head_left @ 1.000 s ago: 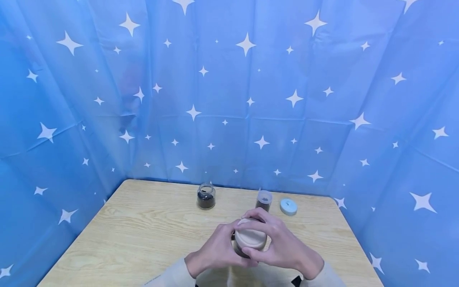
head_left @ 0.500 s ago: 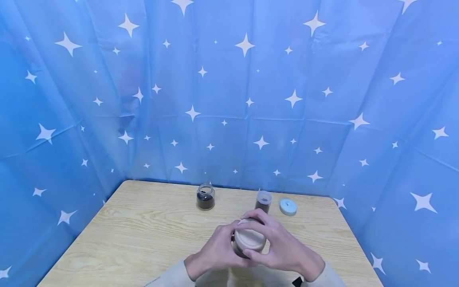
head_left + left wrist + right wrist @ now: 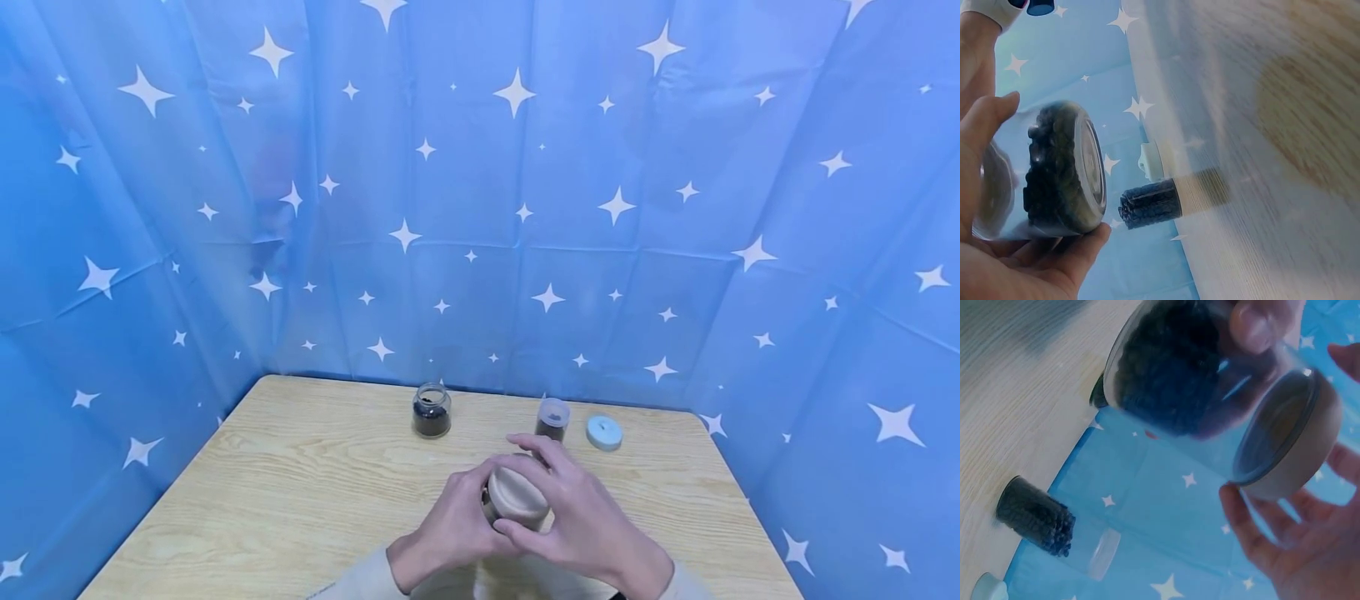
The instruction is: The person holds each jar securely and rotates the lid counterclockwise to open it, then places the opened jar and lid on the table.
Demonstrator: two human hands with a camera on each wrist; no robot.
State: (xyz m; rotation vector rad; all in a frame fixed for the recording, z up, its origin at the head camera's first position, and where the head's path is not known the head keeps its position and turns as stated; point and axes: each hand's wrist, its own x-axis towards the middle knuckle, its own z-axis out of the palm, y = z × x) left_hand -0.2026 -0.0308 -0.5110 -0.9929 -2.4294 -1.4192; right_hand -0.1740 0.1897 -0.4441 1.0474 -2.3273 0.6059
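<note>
Close to the table's front, my left hand [image 3: 452, 518] grips a clear jar [image 3: 1054, 172] with dark, lumpy pieces at its bottom. A beige lid [image 3: 1300, 434] sits on the jar's mouth. My right hand [image 3: 581, 521] curls over this lid, its thumb at the near edge and its index finger lifted off the far side. In the left wrist view, the left fingers [image 3: 1085, 253] cradle the jar from beneath, and the jar's base faces that camera. In the right wrist view, the right fingers [image 3: 1250, 531] spread round the lid.
An uncovered glass jar [image 3: 431, 412] with dark contents stands at the back of the wooden table [image 3: 300, 483]. Further right are a slim clear canister [image 3: 552, 419] of dark pieces and a light blue lid [image 3: 603, 432]. A blue star-patterned curtain [image 3: 465, 183] surrounds the table.
My right hand has shifted a little left round the lid, and its index finger has risen from it. The held jar now leans slightly left. The other things stay put.
</note>
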